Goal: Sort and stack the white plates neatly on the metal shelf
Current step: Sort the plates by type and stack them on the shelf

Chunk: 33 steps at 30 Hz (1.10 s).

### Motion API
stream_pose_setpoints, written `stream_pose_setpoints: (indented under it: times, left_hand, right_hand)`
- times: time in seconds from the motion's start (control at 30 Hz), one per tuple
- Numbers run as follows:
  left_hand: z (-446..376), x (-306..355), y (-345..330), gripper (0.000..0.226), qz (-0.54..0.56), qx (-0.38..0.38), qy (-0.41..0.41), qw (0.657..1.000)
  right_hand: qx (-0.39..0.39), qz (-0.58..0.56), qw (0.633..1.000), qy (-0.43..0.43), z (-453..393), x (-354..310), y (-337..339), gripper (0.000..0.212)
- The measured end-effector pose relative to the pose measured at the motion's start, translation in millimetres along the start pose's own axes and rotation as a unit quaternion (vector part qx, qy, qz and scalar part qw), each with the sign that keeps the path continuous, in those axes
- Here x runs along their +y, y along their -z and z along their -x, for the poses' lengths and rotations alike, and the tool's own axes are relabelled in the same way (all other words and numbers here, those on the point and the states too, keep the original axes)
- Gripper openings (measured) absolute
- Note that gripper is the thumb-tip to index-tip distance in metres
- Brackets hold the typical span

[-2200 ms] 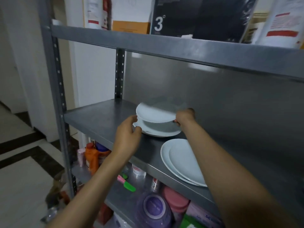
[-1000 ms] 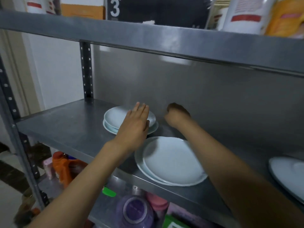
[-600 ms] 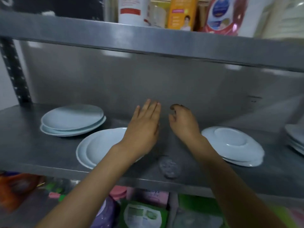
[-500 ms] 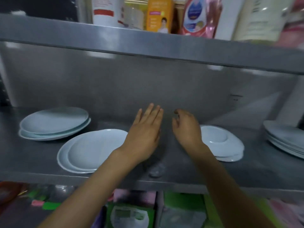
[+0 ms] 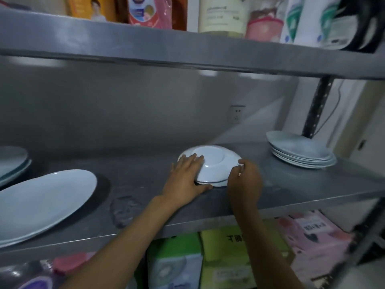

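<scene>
Fingers of our left hand lie spread over the near-left side of the upturned plates, thumb tucked under the rim, while our right hand curls its fingers onto the right edge, so both hands grip this small pile. It sits mid-shelf on the metal shelf, between the large plates at the left and the neat stack at the far right, well apart from each. From this single head view, we judge the risk is slippage: the inverted plates look loosely nested, and lifting unevenly could let the lower one slide out and chip on the steel.
</scene>
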<state>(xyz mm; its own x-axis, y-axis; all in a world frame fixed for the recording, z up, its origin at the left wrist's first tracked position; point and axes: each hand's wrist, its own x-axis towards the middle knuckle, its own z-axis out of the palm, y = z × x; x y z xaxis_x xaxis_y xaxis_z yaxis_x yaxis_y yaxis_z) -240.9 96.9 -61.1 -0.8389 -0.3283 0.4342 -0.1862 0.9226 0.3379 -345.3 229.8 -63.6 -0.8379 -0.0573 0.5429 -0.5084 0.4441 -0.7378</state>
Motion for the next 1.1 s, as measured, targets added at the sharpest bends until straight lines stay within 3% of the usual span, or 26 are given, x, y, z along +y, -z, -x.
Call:
stream_pose_setpoints:
  times: [0.17,0.5,0.63,0.73,0.97,1.1]
  left_hand:
    - [-13.8,-5.2,-15.4,0.099,-0.001,-0.013,0.004,1.0]
    - [-11.6,-16.2,-24.8,0.073,0.054,0.034,-0.02,0.998]
    - [-11.4,-21.0,-16.0,0.049,0.097,0.101,0.0,0.99]
    - [-10.9,-21.6,-9.5,0.046,0.103,0.169,0.012,0.98]
    - [2.4,0.4,14.2,0.045,0.259,0.313,0.043,0.913]
    - [18.7,12.4,37.3,0.039,0.399,0.35,0.086,0.843]
  right_hand:
    - [0.002,0.008,0.998,-0.058,-6.0,-2.4,-5.5,0.029]
    - [0.018,0.002,0.998,-0.064,-8.2,4.6,-6.7,0.023]
    - [0.033,-0.024,0.996,-0.083,-7.4,3.7,-5.0,0.016]
    - [0.033,-0.028,0.996,-0.075,-6.5,4.8,-6.5,0.016]
    - [0.016,-0.021,1.0,-0.002,-0.5,-0.4,-5.9,0.023]
    - [-0.022,-0.091,0.996,-0.002,5.1,-16.5,-7.3,0.027]
